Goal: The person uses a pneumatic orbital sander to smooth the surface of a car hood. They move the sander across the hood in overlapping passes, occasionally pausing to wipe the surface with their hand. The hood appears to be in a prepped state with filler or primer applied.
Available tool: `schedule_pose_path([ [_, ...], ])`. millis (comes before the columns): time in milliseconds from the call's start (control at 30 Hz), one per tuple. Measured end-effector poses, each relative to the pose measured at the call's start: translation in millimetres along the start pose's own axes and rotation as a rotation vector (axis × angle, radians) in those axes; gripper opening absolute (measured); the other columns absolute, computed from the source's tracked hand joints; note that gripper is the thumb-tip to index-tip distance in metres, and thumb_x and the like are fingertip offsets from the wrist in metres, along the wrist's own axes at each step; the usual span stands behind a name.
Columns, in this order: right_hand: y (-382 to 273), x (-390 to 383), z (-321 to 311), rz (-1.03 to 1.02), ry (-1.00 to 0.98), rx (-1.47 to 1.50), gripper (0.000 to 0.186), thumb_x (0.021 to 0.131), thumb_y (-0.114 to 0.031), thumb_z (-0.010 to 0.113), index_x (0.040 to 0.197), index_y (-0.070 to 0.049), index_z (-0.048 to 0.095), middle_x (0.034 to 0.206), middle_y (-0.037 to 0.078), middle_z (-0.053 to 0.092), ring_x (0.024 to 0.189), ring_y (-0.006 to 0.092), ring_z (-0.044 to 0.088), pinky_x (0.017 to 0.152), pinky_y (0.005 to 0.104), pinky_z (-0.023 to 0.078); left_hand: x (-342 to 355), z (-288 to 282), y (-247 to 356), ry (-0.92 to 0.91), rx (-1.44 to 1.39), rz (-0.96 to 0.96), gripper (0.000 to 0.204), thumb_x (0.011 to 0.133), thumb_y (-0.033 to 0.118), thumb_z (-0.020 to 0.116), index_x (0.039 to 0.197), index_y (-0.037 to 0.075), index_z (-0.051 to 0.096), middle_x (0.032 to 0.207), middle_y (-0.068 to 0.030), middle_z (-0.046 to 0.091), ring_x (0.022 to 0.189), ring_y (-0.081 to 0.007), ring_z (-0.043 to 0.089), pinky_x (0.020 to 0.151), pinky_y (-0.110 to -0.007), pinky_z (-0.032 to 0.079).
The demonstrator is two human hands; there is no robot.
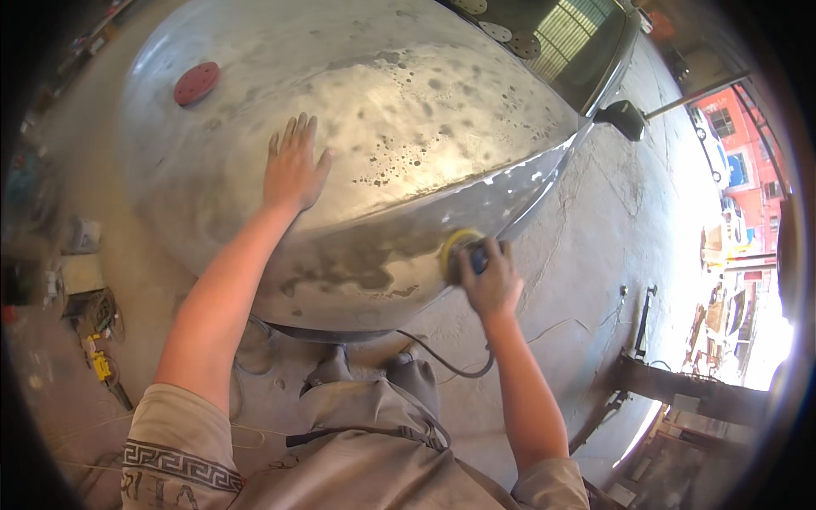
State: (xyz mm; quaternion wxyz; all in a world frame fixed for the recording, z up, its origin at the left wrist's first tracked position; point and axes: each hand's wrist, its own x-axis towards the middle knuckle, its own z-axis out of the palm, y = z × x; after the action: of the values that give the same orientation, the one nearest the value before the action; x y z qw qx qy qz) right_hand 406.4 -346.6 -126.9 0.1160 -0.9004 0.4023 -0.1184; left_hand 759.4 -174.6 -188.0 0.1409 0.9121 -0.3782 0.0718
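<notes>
My left hand point(297, 166) rests palm down with fingers outstretched on the grey, patchily sanded car hood point(408, 102). Beyond it, up and to the left, a round red sanding disc point(196, 83) with holes lies on the hood. My right hand point(491, 280) grips a dark round power sander point(465, 249) with a yellow pad, held against the mottled front fender point(382, 272) below the hood's seam. A black hose point(450, 367) hangs from near my right wrist and curves back toward my legs.
Windshield point(578, 42) with more discs point(495, 32) near it, side mirror point(623, 116), concrete floor point(586, 255). Cables and yellow tools point(102, 365) lie at left. Dark metal equipment point(680, 387) stands at lower right; a bright doorway shows vehicles point(714, 149) and a red building point(731, 110).
</notes>
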Motion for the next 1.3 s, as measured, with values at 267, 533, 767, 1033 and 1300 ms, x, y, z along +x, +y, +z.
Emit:
schedule_pose_path([
  [267, 16.3, 35.1, -4.7, 0.260, 0.088, -0.068, 0.039, 0.095, -0.045, 0.076, 0.119, -0.015, 0.069, 0.117, 0.019, 0.067, 0.096, 0.0480, 0.073, 0.079, 0.0584, 0.058, -0.9, -1.7, 3.7, 0.022, 0.020, -0.005, 0.073, 0.111, 0.048, 0.050, 0.171, 0.009, 0.032, 0.179, -0.0140, 0.032, 0.167, -0.0300, 0.023, 0.136, -0.053, 0.015],
  [533, -37.8, -7.3, 2.1, 0.187, -0.012, -0.012, 0.039, 0.095, -0.045, 0.077, 0.119, -0.016, 0.069, 0.118, 0.020, 0.066, 0.098, 0.0472, 0.074, 0.081, 0.0565, 0.059, -0.8, 0.2, -8.3, 0.050, 0.035, 0.004, 0.074, 0.111, 0.048, 0.050, 0.170, 0.006, 0.035, 0.177, -0.0153, 0.034, 0.166, -0.0308, 0.026, 0.136, -0.054, 0.015],
  [767, 9.3, 58.4, -5.0, 0.318, 0.097, -0.103, 0.045, 0.096, -0.048, 0.073, 0.125, -0.014, 0.068, 0.122, 0.022, 0.066, 0.101, 0.0495, 0.073, 0.085, 0.0584, 0.058, 1.9, -1.2, -1.4, 0.031, 0.033, 0.014, 0.073, 0.111, 0.046, 0.051, 0.169, 0.004, 0.035, 0.177, -0.0159, 0.034, 0.166, -0.0316, 0.025, 0.136, -0.055, 0.015],
  [1033, 14.6, 69.9, -1.4, 0.285, 0.120, -0.082, 0.044, 0.096, -0.047, 0.074, 0.125, -0.015, 0.068, 0.123, 0.022, 0.065, 0.101, 0.0495, 0.073, 0.085, 0.0586, 0.058, 0.5, -0.3, -2.3, 0.054, 0.031, 0.025, 0.072, 0.111, 0.044, 0.052, 0.169, 0.005, 0.035, 0.177, -0.0157, 0.034, 0.165, -0.0331, 0.027, 0.135, -0.055, 0.017],
  [1300, 4.4, 43.2, 4.5, 0.216, 0.044, -0.004, 0.041, 0.094, -0.048, 0.077, 0.120, -0.017, 0.068, 0.118, 0.018, 0.065, 0.099, 0.0474, 0.073, 0.083, 0.0583, 0.057, 0.3, -4.2, -2.8, 0.044, 0.026, 0.010, 0.073, 0.109, 0.043, 0.054, 0.169, 0.005, 0.036, 0.177, -0.0154, 0.034, 0.166, -0.0320, 0.026, 0.135, -0.055, 0.017],
])
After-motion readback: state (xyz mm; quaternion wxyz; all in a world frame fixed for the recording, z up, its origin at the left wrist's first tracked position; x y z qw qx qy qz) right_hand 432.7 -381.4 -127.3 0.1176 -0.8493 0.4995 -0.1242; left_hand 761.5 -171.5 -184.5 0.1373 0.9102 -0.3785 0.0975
